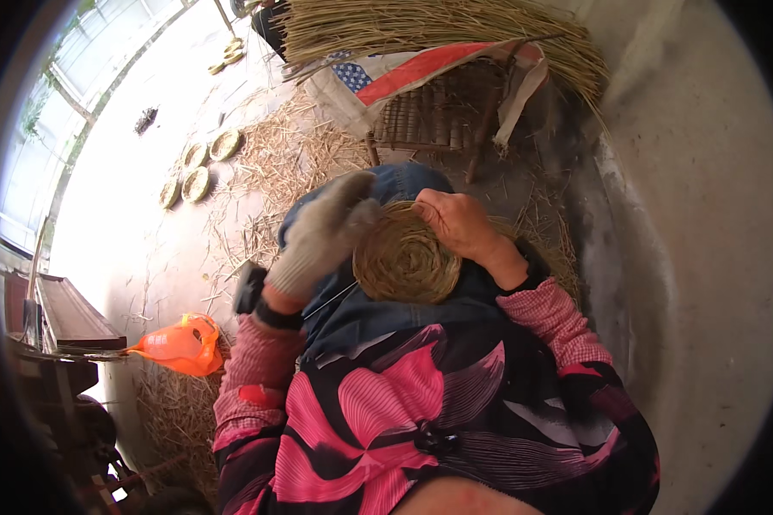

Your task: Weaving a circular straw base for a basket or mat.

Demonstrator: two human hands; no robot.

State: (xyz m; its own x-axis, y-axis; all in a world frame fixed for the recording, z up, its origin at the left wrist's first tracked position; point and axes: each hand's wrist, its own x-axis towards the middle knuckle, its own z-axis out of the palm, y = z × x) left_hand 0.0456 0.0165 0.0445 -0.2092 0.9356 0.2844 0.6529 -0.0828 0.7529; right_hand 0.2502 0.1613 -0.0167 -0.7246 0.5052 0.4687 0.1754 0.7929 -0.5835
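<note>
A round woven straw basket (408, 257) rests on my denim-covered lap (335, 335), its coiled bottom visible. My right hand (462, 225) is bare and closed on the basket's upper right rim. My left hand (325, 227), in a pale knitted glove, is raised at the basket's upper left; its fingers are smeared by motion, so I cannot tell what they hold. A thin pale rod (330, 299) lies on the denim at the lower left of the basket.
A straw bundle (438, 21) and striped sack (408, 69) top a wicker chair (425, 116) ahead. Several small baskets (225, 144) stand among scattered straw (275, 146) at front left. An orange bag (180, 348) and wooden planks (82, 313) are at left, a wall (687, 215) at right.
</note>
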